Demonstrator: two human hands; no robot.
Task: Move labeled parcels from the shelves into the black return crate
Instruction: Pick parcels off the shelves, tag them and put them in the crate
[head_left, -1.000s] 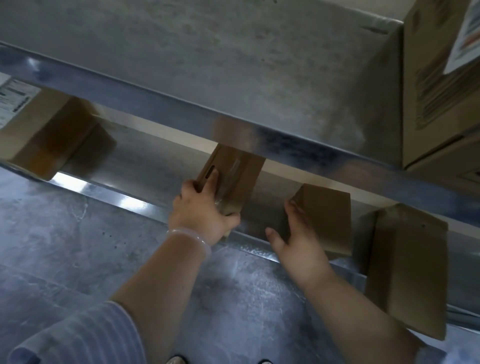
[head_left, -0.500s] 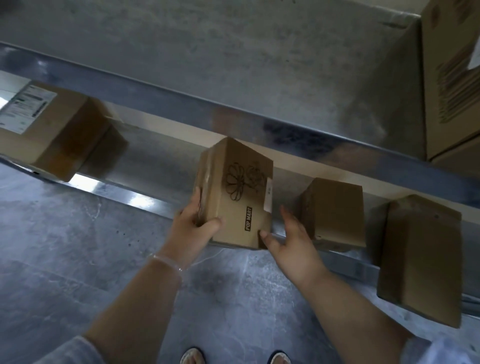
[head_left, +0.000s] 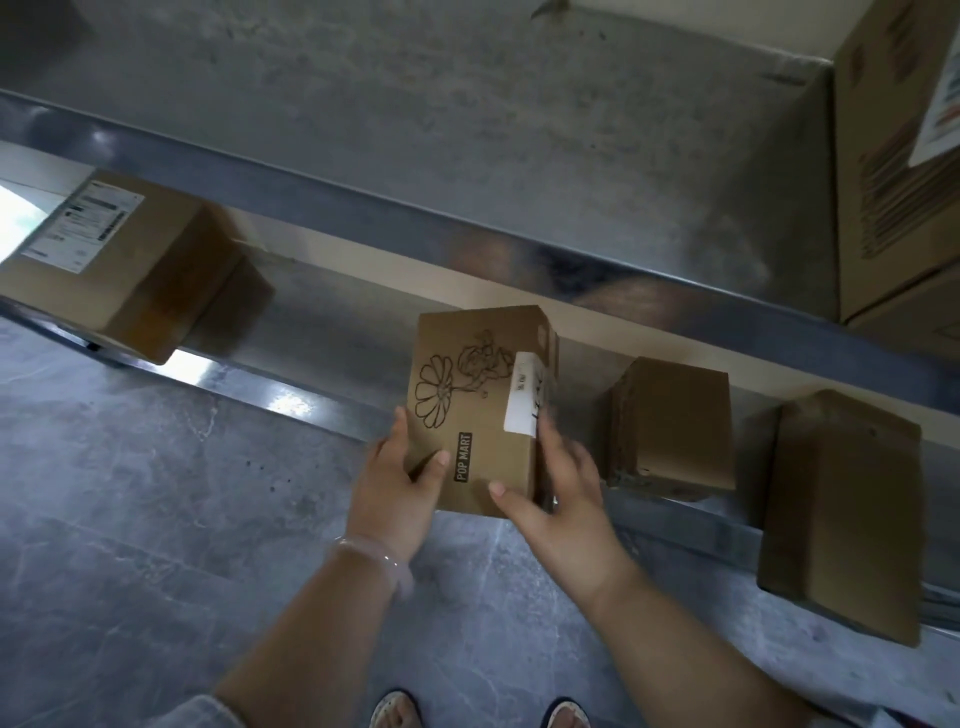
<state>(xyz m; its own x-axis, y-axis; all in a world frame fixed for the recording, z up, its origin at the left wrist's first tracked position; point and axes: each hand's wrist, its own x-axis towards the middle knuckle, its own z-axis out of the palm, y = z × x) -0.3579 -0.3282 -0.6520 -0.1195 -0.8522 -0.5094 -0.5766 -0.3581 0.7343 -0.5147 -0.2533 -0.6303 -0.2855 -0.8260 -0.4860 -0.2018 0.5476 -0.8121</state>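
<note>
A small brown parcel (head_left: 478, 410) with a flower drawing, the words POP MART and a white label on its right edge is held in front of the lower metal shelf (head_left: 322, 332). My left hand (head_left: 400, 488) grips its lower left side, thumb on the front face. My right hand (head_left: 556, 499) holds its lower right side, thumb across the bottom front and fingers along the side by the label. The black return crate is not in view.
On the lower shelf stand two plain brown boxes, one (head_left: 670, 426) right of my hands and one (head_left: 841, 509) farther right. A labeled parcel (head_left: 119, 265) sits at the shelf's left. A large labeled carton (head_left: 893, 156) fills the upper shelf's right. Grey floor and my feet lie below.
The parcel has come off the lower shelf and toward me, turning so its printed face shows. My right hand moved from the neighbouring box onto the parcel's right side.
</note>
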